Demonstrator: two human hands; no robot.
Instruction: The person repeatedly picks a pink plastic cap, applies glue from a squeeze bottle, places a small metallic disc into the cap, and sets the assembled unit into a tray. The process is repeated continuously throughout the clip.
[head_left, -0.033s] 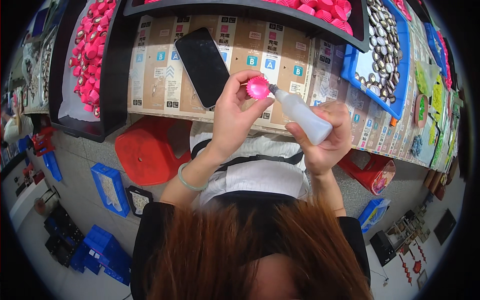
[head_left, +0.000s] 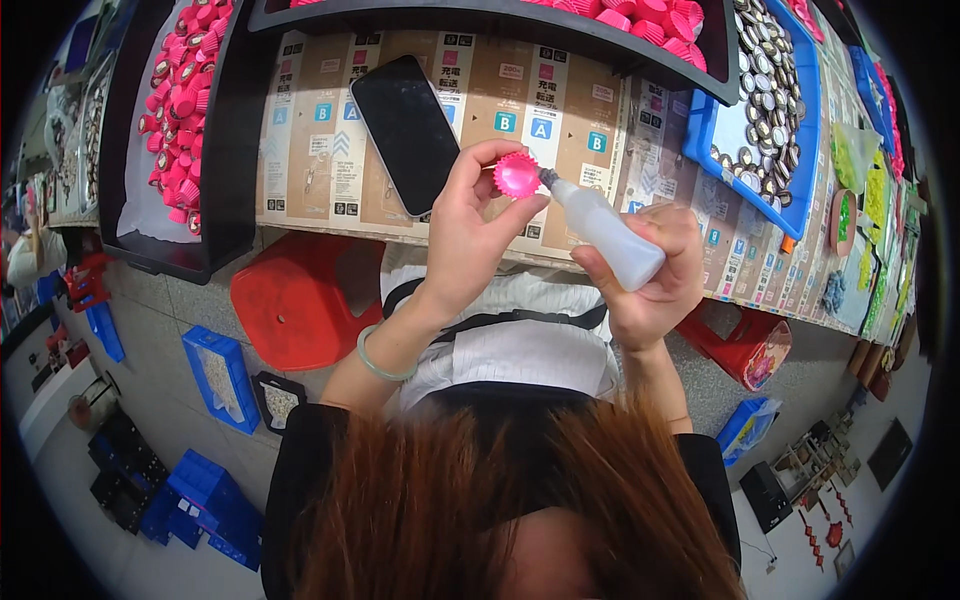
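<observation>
Between the thumb and fingers of my left hand (head_left: 470, 225) is a small pink fluted cup (head_left: 517, 176), its hollow side facing up. My right hand (head_left: 655, 265) is wrapped round a translucent white squeeze bottle (head_left: 612, 238), tilted toward the cup. The bottle's dark narrow tip (head_left: 547, 178) is at the cup's right rim; whether it touches, I cannot tell. Any liquid leaving the tip is too small to make out. Just beyond my left hand, a dark-screened phone (head_left: 405, 130) lies on the table.
A black tray (head_left: 228, 150) of pink cups stands at left, another black tray (head_left: 500, 28) at the back. To the right, a blue tray (head_left: 735, 185) holds many round metal-rimmed pieces (head_left: 765, 110). Red stools (head_left: 290, 305) stand below the table edge, with blue crates (head_left: 195, 500) on the floor.
</observation>
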